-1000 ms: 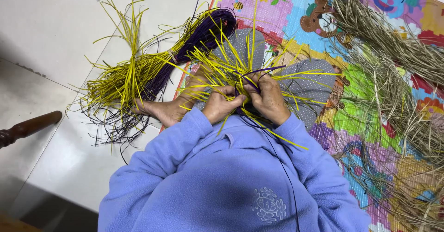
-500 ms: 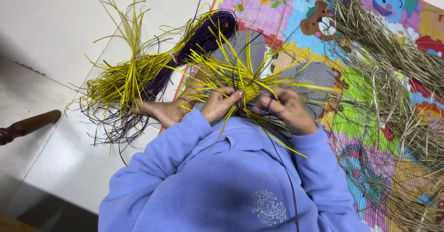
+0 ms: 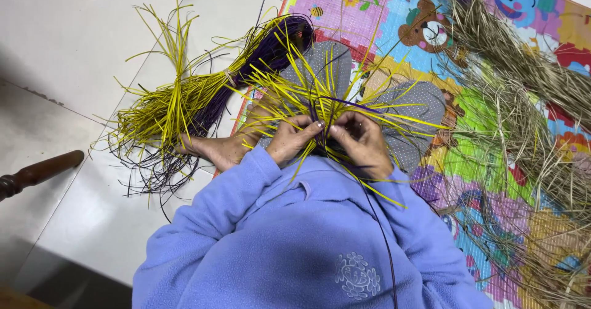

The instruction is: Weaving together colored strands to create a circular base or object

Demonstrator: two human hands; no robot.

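Note:
A star-shaped bunch of yellow weaving strips (image 3: 295, 93) rests on my lap over grey dotted trousers (image 3: 425, 103). My left hand (image 3: 294, 140) pinches the bunch at its centre from the left. From the right, my right hand (image 3: 364, 146) grips the same centre, thumb close to the left fingers. A dark purple strip (image 3: 348, 104) crosses the centre and another trails down over my blue fleece sleeve (image 3: 246, 204). My bare foot (image 3: 215, 150) lies left of the hands.
A tied bundle of yellow and purple strips (image 3: 184, 103) lies on the white tiled floor (image 3: 74, 44) at left. Dry straw-coloured grass (image 3: 523, 106) is spread over the colourful play mat (image 3: 394, 7) at right. A dark wooden leg (image 3: 37, 173) pokes in from the left edge.
My right hand swung out to the right half a second ago and has come back against the left hand at the centre of the yellow bunch. The strips shifted slightly.

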